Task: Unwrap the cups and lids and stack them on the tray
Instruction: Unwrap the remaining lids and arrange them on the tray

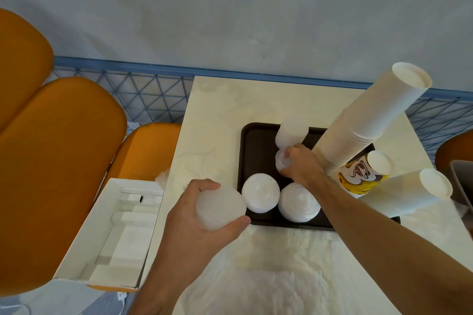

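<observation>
On the dark rectangular tray (247,161), the right hand (303,165) grips a round translucent lid stack (280,162) beside tall tapered paper cups (371,125). Just left of the tray, the left hand (197,215) clasps frosted plastic lids (218,206).

Looks like a cafe or small takeaway drinks shop — that much is suggested by the stock laid out; tall stacks of white paper cups (368,123), one printed with a coffee-style swirl, are stood on a dark brown serving tray (252,140) beside piles of white plastic lids (260,192); the tray is set on a pale marble-look table (222,105); booth-type orange padded seats (58,161) are seen alongside, backed by a blue wire grid panel (143,94) and a plain grey wall — customer seating rather than a home kitchen.
</observation>
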A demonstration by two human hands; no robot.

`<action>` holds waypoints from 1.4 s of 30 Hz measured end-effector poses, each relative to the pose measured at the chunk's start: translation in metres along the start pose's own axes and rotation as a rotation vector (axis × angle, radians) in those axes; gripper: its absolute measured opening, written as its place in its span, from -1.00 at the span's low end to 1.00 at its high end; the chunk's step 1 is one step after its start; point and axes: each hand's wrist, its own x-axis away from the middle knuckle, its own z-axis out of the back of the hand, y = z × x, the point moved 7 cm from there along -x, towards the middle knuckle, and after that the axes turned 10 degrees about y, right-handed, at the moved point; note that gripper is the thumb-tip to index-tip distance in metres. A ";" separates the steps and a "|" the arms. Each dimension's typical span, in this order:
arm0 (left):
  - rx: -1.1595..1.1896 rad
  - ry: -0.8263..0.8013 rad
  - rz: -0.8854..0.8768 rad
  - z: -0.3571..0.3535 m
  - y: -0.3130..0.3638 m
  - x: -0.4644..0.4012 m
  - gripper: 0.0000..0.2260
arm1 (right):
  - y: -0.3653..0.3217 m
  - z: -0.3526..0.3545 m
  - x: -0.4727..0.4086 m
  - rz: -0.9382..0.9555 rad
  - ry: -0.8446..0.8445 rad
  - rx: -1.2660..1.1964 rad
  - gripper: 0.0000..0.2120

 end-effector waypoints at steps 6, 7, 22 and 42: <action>-0.007 0.002 0.009 0.003 0.000 0.001 -0.37 | 0.006 -0.004 0.000 -0.052 -0.012 -0.028 -0.62; -0.007 0.004 0.011 0.004 0.000 0.001 -0.37 | 0.007 -0.004 0.000 -0.064 -0.020 -0.024 -0.67; -0.004 -0.005 -0.010 0.004 0.002 0.004 -0.36 | -0.008 0.028 0.007 -0.052 -0.048 -0.062 -0.80; -0.082 -0.165 -0.156 -0.033 0.025 0.025 -0.28 | -0.085 0.116 0.142 0.044 -0.128 -0.798 -0.94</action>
